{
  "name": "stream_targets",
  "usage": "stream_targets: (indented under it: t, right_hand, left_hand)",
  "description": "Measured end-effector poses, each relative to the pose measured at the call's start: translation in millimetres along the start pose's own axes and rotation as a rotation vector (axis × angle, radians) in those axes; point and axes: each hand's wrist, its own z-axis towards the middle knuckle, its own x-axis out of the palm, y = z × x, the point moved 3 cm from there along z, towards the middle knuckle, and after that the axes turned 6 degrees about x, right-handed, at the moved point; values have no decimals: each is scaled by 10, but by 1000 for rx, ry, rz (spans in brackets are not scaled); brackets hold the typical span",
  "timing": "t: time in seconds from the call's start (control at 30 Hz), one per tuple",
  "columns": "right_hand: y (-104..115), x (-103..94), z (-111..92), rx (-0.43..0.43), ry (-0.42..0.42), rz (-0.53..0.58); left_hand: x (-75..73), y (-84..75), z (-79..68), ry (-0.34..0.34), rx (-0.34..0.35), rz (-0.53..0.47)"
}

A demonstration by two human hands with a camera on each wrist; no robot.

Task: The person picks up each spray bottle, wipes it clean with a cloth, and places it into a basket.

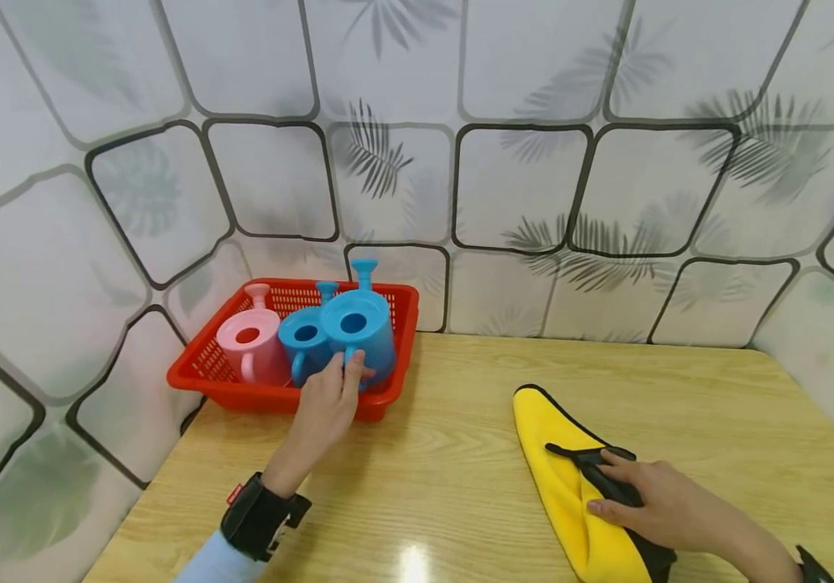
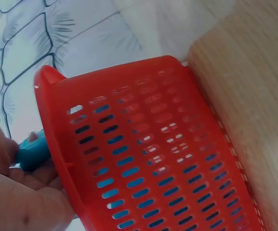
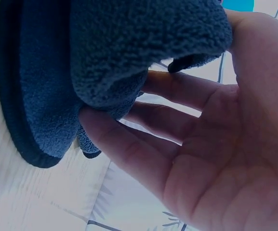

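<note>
My left hand [image 1: 331, 393] grips the handle of the larger blue watering can [image 1: 355, 320], which sits at the right end of a red basket [image 1: 242, 394]. In the left wrist view the basket's slotted wall [image 2: 153, 120] hides most of that can; only its blue handle [image 2: 33, 153] shows between the fingers. On the table's right, my right hand [image 1: 668, 506] holds a bunched fold of a yellow cloth [image 1: 551, 461] with a dark grey reverse. The right wrist view shows the fluffy grey side [image 3: 129, 53] between thumb and fingers.
Beside the gripped can, a smaller blue watering can [image 1: 304, 334] and a pink one [image 1: 253, 348] stand in the basket. The wooden table [image 1: 453, 437] meets a patterned wall covering [image 1: 512, 186] at the back and left.
</note>
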Motion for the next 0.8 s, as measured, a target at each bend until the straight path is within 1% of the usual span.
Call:
stream_targets:
  t: [0.1,0.2,0.3,0.37,0.43,0.53,0.6,0.67,0.8]
  right_hand:
    - [6,-4,1,-9,-18,-10]
    - [9,4,-4,0,-19,-10]
    - [10,20,-3,11,-3,-4]
    - [8,35,3,32,13,-4]
    - [11,50,8,52,24,-6]
    - [16,67,19,82,31,-18]
    - [24,72,23,79,23,-22]
    - [29,74,27,68,18,-23]
    - [35,64,31,50,14,-23]
  left_hand:
    - [-9,-11,39,9,-27,25]
    - [-16,-6,61,1,-29,74]
    - [-24,15,67,-10,-2,150]
    - [-23,33,72,-13,14,184]
    - [-16,51,88,2,19,221]
    - [5,83,127,55,7,283]
    - [18,102,157,95,4,342]
    - [24,117,181,125,5,376]
    - [17,120,209,158,-5,398]
